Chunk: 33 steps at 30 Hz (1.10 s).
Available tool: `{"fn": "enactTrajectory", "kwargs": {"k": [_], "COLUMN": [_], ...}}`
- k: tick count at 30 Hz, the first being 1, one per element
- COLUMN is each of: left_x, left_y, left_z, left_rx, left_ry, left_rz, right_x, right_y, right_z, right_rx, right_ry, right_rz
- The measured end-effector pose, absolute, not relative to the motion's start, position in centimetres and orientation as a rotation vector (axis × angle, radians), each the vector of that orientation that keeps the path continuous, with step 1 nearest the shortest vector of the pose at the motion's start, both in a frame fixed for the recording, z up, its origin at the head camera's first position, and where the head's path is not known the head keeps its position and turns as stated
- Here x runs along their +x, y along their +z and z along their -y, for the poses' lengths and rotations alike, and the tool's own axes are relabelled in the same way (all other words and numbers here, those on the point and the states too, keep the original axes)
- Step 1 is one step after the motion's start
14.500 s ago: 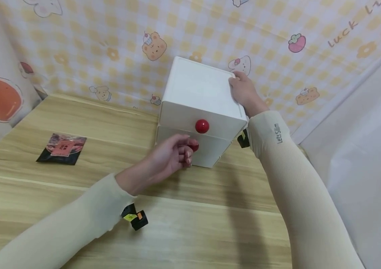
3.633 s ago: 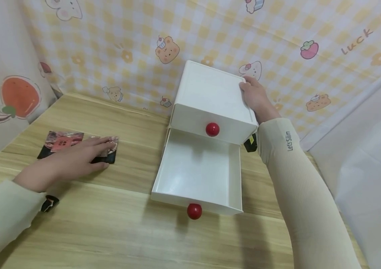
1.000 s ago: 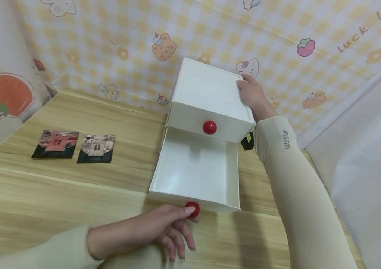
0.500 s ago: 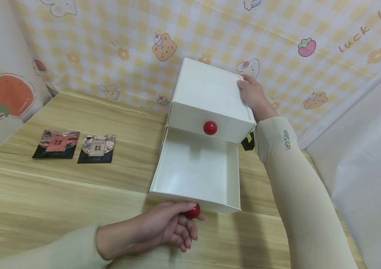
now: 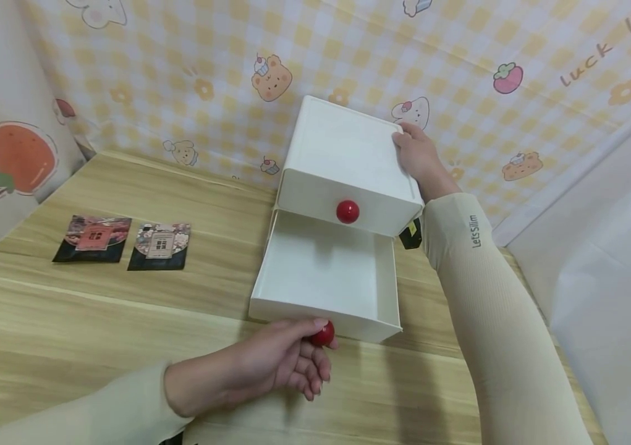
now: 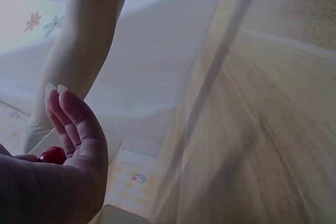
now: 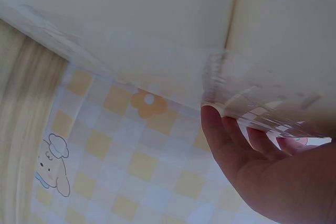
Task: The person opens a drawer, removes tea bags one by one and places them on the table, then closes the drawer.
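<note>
A white two-tier drawer box [image 5: 348, 148] stands on the wooden table against the back cloth. Its upper drawer [image 5: 304, 191] is closed, with a red round knob [image 5: 347, 211]. The lower drawer [image 5: 315, 272] is pulled out and its visible inside holds nothing. My left hand [image 5: 271, 364] pinches the lower red knob [image 5: 323, 334] between thumb and index finger, the other fingers loosely bent; the left wrist view shows this knob [image 6: 52, 155] too. My right hand [image 5: 419, 154] grips the box's top right edge towards the back; its fingers [image 7: 231, 135] touch the rear edge in the right wrist view.
Two flat printed packets lie side by side on the table at the left: one with a red label [image 5: 93, 238], one with a pale label [image 5: 159, 247]. A checked cloth [image 5: 182, 74] hangs behind, and a white cloth [image 5: 615, 247] at the right.
Early on, the lower drawer was closed and one packet showed; later it was out and my left hand lay on a second packet. Since then that hand took the knob; the drawer slid slightly inward.
</note>
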<state>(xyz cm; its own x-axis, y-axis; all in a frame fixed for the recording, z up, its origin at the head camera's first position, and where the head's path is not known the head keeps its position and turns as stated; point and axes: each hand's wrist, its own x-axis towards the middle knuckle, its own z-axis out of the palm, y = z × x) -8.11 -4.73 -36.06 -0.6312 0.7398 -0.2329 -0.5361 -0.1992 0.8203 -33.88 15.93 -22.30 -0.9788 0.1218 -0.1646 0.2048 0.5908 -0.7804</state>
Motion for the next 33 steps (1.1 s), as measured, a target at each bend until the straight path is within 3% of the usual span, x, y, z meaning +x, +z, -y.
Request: {"fn": "enactTrajectory", "kwargs": {"k": [33], "left_x": [-13.5], "left_y": [-35.9], "left_z": [3.1], "left_rx": [0.214], "left_ry": [2.027], "left_rz": [-1.289], "right_x": [-33.8], "right_y": [-22.2], "right_z": [-15.8], "right_rx": [0.302], "right_ry": [-1.342], "right_rz": [-2.718]}}
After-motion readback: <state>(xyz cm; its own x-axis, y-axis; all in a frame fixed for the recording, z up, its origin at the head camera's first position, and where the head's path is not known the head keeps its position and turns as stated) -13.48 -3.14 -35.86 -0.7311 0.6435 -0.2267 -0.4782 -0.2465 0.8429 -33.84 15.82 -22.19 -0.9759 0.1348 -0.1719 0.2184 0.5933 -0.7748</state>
